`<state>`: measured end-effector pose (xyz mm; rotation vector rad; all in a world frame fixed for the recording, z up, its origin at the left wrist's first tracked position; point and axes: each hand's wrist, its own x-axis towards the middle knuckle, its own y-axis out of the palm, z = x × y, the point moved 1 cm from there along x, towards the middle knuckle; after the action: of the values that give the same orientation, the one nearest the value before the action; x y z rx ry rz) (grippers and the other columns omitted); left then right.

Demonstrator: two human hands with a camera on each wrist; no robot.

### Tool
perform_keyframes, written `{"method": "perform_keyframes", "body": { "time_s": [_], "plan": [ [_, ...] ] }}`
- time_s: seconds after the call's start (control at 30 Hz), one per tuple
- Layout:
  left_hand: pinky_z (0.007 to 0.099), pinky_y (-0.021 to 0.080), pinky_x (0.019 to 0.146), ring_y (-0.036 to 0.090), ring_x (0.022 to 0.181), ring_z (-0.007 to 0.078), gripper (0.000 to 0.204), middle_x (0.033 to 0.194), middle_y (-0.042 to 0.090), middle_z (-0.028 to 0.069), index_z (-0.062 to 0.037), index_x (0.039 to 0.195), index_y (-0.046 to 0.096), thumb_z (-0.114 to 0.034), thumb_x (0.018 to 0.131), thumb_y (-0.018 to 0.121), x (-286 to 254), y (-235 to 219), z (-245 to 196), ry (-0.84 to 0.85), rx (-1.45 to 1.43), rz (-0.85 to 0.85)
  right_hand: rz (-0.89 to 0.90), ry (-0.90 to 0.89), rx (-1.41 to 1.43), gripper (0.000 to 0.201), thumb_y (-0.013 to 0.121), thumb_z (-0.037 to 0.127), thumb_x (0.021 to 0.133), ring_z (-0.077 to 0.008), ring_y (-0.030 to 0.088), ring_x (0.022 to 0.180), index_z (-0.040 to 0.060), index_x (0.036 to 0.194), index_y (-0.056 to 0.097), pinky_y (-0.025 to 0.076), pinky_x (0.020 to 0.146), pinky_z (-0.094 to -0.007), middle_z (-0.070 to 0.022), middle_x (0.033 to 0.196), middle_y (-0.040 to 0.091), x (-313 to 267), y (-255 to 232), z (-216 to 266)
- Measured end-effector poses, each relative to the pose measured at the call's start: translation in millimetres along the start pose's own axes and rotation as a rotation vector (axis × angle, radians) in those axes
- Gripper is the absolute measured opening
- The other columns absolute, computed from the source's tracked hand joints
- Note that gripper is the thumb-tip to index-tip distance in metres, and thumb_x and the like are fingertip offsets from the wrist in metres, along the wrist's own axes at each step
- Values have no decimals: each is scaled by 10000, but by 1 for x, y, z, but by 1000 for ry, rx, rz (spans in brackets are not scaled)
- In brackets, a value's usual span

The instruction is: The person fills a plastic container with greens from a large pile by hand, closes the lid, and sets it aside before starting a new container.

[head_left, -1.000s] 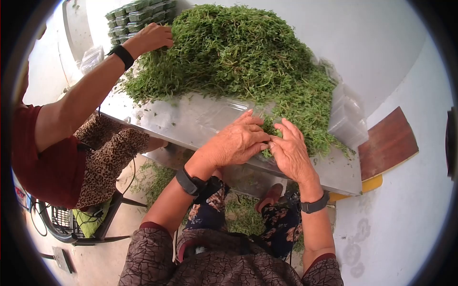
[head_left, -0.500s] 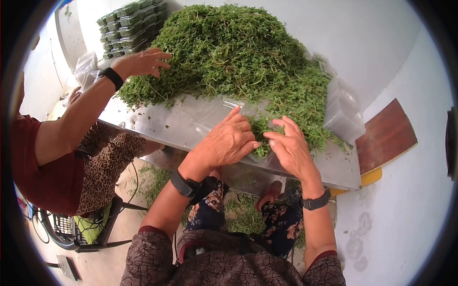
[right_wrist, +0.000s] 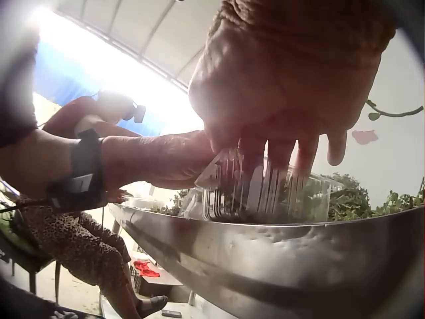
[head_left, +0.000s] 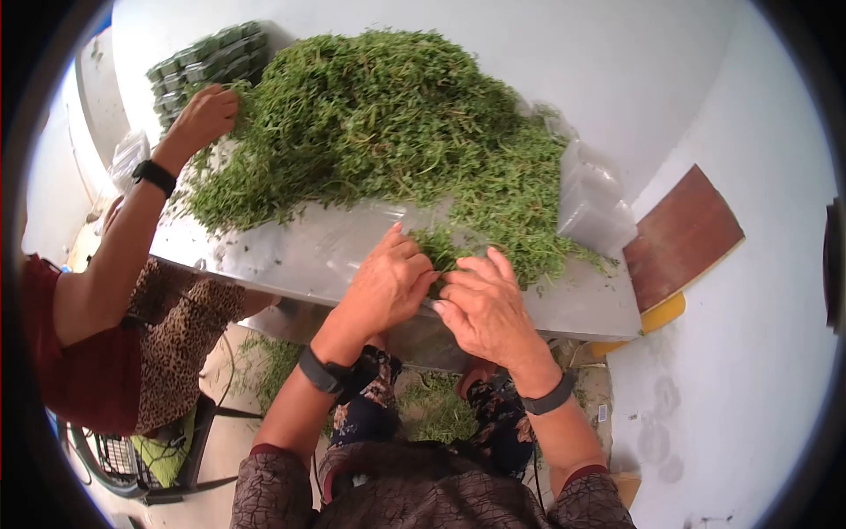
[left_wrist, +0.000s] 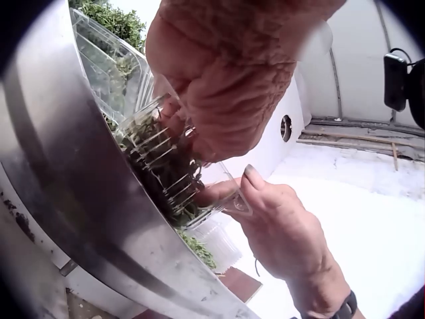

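A clear plastic clamshell box (left_wrist: 169, 163) filled with leafy greens (head_left: 434, 245) sits at the steel table's near edge, its lid (left_wrist: 109, 66) folded back. My left hand (head_left: 383, 282) is over the box's left side, fingers reaching in among the greens, fingertips partly hidden. From the right, my right hand (head_left: 489, 309) meets it. In the right wrist view its fingers (right_wrist: 305, 156) point straight down at the ribbed box wall. Its thumb (left_wrist: 252, 178) is raised at the box corner in the left wrist view.
A large heap of greens (head_left: 379, 123) covers the back of the table (head_left: 291, 256). Stacked empty boxes (head_left: 595, 203) stand right, filled boxes (head_left: 207, 66) back left. Another person's hand (head_left: 207, 115) is at the heap's left edge. A reddish-brown board (head_left: 683, 234) leans on the wall.
My right hand has come in closer to my left, its fingers now bent down over the box. The other person's hand has moved to the heap's far left edge. The head view has shifted.
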<state>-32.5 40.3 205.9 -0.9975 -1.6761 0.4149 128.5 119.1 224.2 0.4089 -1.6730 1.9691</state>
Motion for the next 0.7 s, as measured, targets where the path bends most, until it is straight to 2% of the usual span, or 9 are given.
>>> {"method": "perform_keyframes", "body": {
  "time_s": [0.13, 0.2, 0.3, 0.37, 0.4, 0.47, 0.53, 0.67, 0.7],
  "plan": [
    [507, 324, 1073, 580, 881, 306, 139, 814, 571, 117, -16, 858, 658, -145, 812, 631, -4, -7, -6, 45, -67, -1, -40, -11, 4, 261, 608, 220, 848, -289, 574, 977, 14, 703, 678, 292, 1037, -539, -98, 799, 670, 2, 2, -5],
    [511, 321, 1069, 580, 922, 319, 233, 852, 581, 126, -20, 925, 663, -235, 847, 617, -7, -11, -5, 98, -8, 105, -50, -21, 7, 280, 605, 237, 857, -285, 576, 964, 15, 704, 681, 291, 1038, -541, -90, 764, 667, 2, 2, -6],
    [512, 318, 1069, 576, 951, 329, 325, 890, 589, 132, -16, 950, 666, -319, 844, 619, -8, -14, -3, 100, -41, 141, -18, -28, -1, 281, 613, 252, 853, -276, 577, 969, 24, 706, 686, 303, 1031, -534, -91, 838, 686, 1, 0, -8],
    [514, 314, 1072, 575, 963, 330, 364, 900, 588, 132, -14, 964, 666, -350, 829, 635, -9, -18, -5, 111, -27, 147, -65, -66, 97, 235, 623, 249, 846, -272, 578, 975, 32, 798, 698, 318, 1032, -499, -98, 983, 689, 0, -7, -12],
    [517, 311, 1074, 574, 975, 331, 404, 911, 588, 132, -13, 978, 667, -381, 813, 650, -10, -19, -5, 117, -16, 156, -63, -69, 96, 235, 623, 249, 846, -272, 578, 975, 32, 798, 698, 318, 1032, -499, -98, 983, 689, 2, -14, -15],
    [508, 327, 1063, 570, 965, 330, 391, 888, 585, 131, -10, 948, 666, -366, 785, 675, -11, -18, -8, 116, -14, 118, -138, 30, -15, 196, 648, 200, 825, -264, 576, 993, 41, 931, 691, 366, 999, -455, -100, 1129, 656, 7, -34, -26],
    [499, 342, 1053, 565, 954, 329, 379, 866, 583, 130, -8, 918, 664, -350, 758, 699, -13, -18, -10, 115, -13, 83, -90, 234, -109, 269, 673, 143, 791, -302, 595, 987, 40, 1039, 661, 438, 905, -434, -130, 1184, 627, 7, -43, -49],
    [490, 340, 1060, 566, 959, 331, 408, 866, 584, 133, -5, 940, 669, -354, 734, 721, -14, -16, -7, 101, -26, 85, -112, 314, -269, 255, 695, 119, 756, -346, 612, 956, 21, 985, 644, 479, 784, -450, -172, 1135, 629, -3, -38, -99],
    [487, 341, 1060, 566, 955, 332, 410, 867, 585, 133, -5, 945, 670, -350, 730, 724, -14, -15, -6, 105, -31, 80, -3, 376, -317, 238, 697, 115, 745, -363, 619, 915, 15, 949, 628, 480, 756, -456, -179, 1048, 640, -2, -38, -103]
  ]
}}
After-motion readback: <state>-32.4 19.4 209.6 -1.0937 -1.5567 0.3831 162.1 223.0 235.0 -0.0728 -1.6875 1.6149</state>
